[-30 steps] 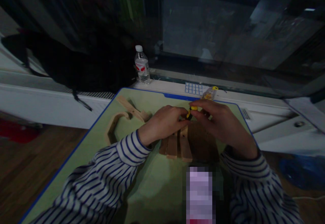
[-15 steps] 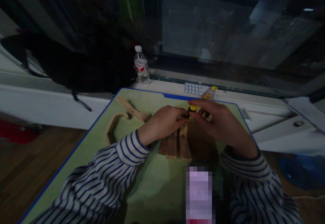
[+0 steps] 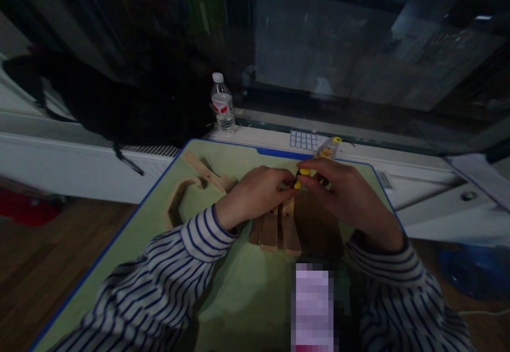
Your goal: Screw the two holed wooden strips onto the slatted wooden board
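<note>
A short yellow-and-black screwdriver [image 3: 305, 172] is between my two hands, above the far end of the wooden pieces. My right hand [image 3: 348, 190] has its thumb and fingers closed around the yellow handle. From the other side, my left hand [image 3: 258, 190] pinches at its lower end; the tip is hidden by the fingers. Beneath the hands, two pale wooden strips [image 3: 270, 232] with dark holes lie on a dark brown board [image 3: 319, 229]. To the left lie a curved wooden piece [image 3: 174, 202] and a crossed wooden piece [image 3: 199, 166].
The green table [image 3: 239, 288] has a blue edge. Behind it, a water bottle [image 3: 223, 108], a blue-lined card [image 3: 303, 140] and a clear bag with a yellow top [image 3: 329, 149] are on the sill. A blurred pale purple patch [image 3: 313, 304] appears in front of me. A black bag [image 3: 131, 107] is at left.
The screwdriver has turned slightly between my fingers, showing more yellow near its lower part. Both hands stay in nearly the same place, and the wooden pieces have not moved.
</note>
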### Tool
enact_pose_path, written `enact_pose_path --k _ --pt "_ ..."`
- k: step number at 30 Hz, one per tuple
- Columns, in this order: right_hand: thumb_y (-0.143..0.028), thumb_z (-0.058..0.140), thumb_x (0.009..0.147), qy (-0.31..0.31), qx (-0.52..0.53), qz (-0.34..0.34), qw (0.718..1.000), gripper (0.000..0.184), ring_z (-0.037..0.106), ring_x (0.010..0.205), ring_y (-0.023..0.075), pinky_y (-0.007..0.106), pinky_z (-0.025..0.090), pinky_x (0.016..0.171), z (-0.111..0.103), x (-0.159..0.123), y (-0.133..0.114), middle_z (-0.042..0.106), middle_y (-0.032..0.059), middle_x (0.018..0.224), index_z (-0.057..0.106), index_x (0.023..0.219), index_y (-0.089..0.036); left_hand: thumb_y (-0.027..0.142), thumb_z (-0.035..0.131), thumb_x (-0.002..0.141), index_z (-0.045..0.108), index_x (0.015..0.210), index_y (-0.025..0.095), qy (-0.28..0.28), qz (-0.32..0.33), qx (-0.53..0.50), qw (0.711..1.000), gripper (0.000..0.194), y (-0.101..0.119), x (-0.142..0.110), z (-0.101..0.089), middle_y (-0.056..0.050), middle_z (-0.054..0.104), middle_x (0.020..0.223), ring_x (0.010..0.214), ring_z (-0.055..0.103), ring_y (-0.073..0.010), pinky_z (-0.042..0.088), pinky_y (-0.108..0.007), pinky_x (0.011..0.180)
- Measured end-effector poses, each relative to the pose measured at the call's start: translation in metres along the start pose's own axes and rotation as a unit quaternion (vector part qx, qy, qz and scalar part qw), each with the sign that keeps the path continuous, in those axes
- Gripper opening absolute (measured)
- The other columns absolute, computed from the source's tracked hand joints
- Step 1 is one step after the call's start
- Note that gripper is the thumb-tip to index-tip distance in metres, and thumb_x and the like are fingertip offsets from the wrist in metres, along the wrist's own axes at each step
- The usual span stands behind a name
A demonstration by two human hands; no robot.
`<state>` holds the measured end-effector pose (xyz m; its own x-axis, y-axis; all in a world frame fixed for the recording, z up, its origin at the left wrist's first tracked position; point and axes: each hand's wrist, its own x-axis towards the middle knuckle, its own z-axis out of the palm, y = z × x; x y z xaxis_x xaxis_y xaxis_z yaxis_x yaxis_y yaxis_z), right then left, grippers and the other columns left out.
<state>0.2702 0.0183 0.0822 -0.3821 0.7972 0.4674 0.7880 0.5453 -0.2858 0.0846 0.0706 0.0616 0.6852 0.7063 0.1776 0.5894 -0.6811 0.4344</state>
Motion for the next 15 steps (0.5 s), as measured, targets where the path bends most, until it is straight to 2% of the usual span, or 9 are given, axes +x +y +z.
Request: enact_pose_path --k 7,12,15 --pt "-0.028 0.054 0.091 0.001 -0.003 0.001 1.0 0.023 0.068 0.094 0.0214 0.035 0.054 0.078 0.0006 0.0015 0.0002 0.071 0.0082 0.107 0.062 0.11 -0.02 0.033 0.059 0.087 0.07 0.095 0.019 -0.003 0.0 0.0 1.0 0.02 0.0013 -0.0002 -0.0015 -0.003 0.074 0.083 0.071 0.066 -0.0165 0.042 -0.026 0.063" --pt "-0.028 0.054 0.09 -0.01 0.022 0.011 1.0 0.029 0.068 0.078 0.0171 0.033 0.055 0.074 -0.0015 0.0001 -0.0027 0.07 0.007 0.11 0.06 0.118 -0.021 0.032 0.058 0.088 0.07 0.097 0.02 -0.01 0.006 -0.006 1.0 0.019 0.0014 -0.0005 -0.002 -0.003 0.074 0.085 0.072 0.066 -0.0163 0.043 -0.025 0.065" --pt "-0.023 0.051 0.091 -0.027 0.037 -0.001 0.999 0.034 0.068 0.093 0.0189 0.036 0.055 0.082 -0.0029 -0.0005 -0.004 0.068 0.0072 0.117 0.057 0.124 -0.021 0.03 0.056 0.089 0.07 0.097 0.02 -0.01 0.017 -0.003 1.0 0.019 -0.0004 -0.0005 -0.0004 -0.003 0.074 0.085 0.072 0.066 -0.0164 0.044 -0.025 0.065"
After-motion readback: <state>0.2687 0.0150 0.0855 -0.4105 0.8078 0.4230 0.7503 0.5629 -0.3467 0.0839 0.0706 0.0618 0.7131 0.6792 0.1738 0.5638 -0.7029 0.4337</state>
